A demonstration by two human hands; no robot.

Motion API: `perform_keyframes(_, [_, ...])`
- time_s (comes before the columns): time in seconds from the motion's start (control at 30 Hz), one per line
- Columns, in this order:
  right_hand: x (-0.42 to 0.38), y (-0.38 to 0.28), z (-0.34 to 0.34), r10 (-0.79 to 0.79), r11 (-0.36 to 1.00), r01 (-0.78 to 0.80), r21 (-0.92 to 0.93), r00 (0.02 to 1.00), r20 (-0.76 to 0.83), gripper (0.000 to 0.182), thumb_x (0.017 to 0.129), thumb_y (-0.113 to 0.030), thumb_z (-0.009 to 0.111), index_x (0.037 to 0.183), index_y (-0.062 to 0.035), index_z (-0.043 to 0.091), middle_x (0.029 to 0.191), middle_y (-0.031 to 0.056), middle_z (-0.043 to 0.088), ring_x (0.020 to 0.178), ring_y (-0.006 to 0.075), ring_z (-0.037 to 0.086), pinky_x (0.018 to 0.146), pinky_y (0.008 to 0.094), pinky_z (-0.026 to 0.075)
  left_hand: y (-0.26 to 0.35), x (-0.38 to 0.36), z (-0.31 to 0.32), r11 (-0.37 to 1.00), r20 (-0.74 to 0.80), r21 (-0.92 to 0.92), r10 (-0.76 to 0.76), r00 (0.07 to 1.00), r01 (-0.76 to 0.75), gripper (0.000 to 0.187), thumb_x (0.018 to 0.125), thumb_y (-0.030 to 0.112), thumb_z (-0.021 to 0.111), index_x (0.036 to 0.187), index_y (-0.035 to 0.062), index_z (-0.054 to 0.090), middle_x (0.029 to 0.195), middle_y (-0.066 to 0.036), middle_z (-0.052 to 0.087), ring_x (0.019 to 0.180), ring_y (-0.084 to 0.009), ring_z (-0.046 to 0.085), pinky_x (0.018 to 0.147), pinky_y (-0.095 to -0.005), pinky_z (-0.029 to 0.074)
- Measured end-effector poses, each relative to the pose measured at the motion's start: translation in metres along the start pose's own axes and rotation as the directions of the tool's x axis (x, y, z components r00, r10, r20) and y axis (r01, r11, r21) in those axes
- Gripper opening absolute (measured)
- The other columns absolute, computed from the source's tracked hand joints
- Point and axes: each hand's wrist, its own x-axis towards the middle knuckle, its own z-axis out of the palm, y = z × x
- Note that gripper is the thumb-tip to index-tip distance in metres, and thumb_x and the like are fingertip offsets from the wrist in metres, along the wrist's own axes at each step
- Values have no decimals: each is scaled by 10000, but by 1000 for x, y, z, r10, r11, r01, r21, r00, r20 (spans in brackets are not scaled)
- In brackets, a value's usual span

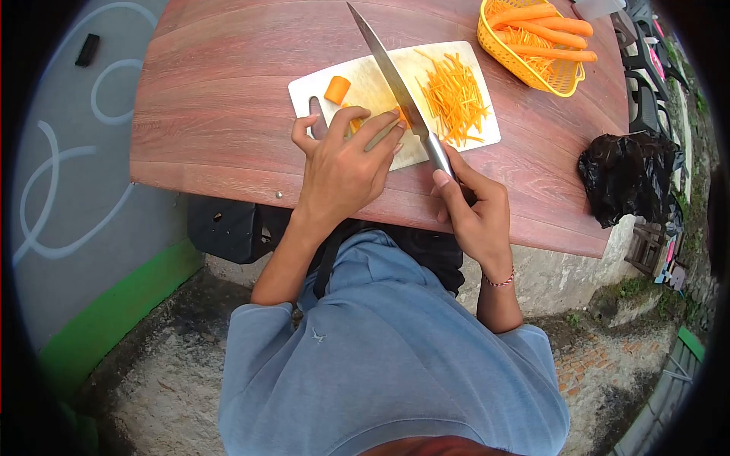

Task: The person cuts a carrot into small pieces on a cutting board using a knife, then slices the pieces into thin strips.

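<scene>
My right hand [475,204] is wrapped round the handle of a large kitchen knife [391,72], whose blade points away over the white cutting board [300,93]. Under the curled fingertips of my left hand [346,167] is a piece of carrot [404,118], held against the board beside the blade and mostly hidden. A short carrot chunk [337,90] stands apart on the board's left side. To the right of the blade lies a heap of thin carrot strips [456,99].
At the back right of the wooden table [220,99], a yellow plastic basket [506,57] holds several whole carrots [559,34] and more strips. A black plastic bag [627,175] sits at the right edge. Dark chairs [645,91] stand beyond it.
</scene>
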Motion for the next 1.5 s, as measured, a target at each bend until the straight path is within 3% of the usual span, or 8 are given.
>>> perform_keyframes(0.5, [-4,-1,-5,-29,999,29,-15,1000,4,431,1031,-149,710,1417,35,661,724,97,678,697,92,602,674,284,514,-5,-1,-3,994,64,83,65,996,-70,348,952,393,745,1254,227,792,1391,85,684,1265,-202,573,1054,-603,224])
perform_keyframes(0.7, [-4,-2,-5,-57,994,56,-91,998,-7,394,1018,-140,720,1360,54,692,738,174,667,670,104,593,652,312,506,-6,2,-4,993,61,87,79,995,-84,374,948,436,740,1249,222,794,1378,86,688,1261,-202,571,1058,-600,221])
perform_keyframes(0.9, [-5,-7,-7,-79,982,79,-173,997,8,364,1009,-139,725,1318,53,713,794,242,692,625,245,641,644,362,514,-6,1,-3,993,58,87,77,995,-82,375,948,446,741,1243,222,796,1358,86,694,1259,-198,573,1048,-601,225])
perform_keyframes(0.97, [-6,-10,-6,-200,936,197,-290,980,19,373,1012,-139,720,1335,45,697,837,258,698,674,364,683,667,416,535,-5,2,-3,993,53,85,76,996,-81,374,949,447,740,1242,222,796,1351,84,696,1257,-197,575,1043,-604,227])
perform_keyframes(1.07, [-8,-8,1,-282,918,267,-293,959,-9,399,1015,-141,717,1372,30,669,853,255,695,732,419,701,679,454,543,-4,2,-3,995,48,75,66,997,-69,361,950,448,743,1214,211,806,1334,78,702,1248,-193,582,1033,-609,231])
perform_keyframes(1.27, [10,-11,14,-316,863,295,-411,949,16,417,1026,-145,679,1405,24,627,846,232,695,745,426,703,653,500,545,-4,1,-1,995,54,77,66,996,-70,359,971,461,722,1194,196,815,1291,79,719,1227,-173,589,1030,-612,228])
perform_keyframes(1.37, [24,-9,13,-368,861,351,-369,929,25,415,1031,-154,676,1399,30,627,853,247,697,759,423,711,664,496,543,-4,-1,3,995,29,84,53,998,-55,357,969,459,725,1195,197,813,1308,84,719,1228,-171,594,1031,-611,228])
perform_keyframes(1.5, [20,-8,0,-245,938,245,-245,969,29,404,1020,-152,692,1369,50,658,856,276,703,762,420,718,691,460,547,-3,-1,3,996,2,73,51,999,-52,341,963,447,742,1185,199,816,1315,87,721,1226,-175,597,1031,-608,228])
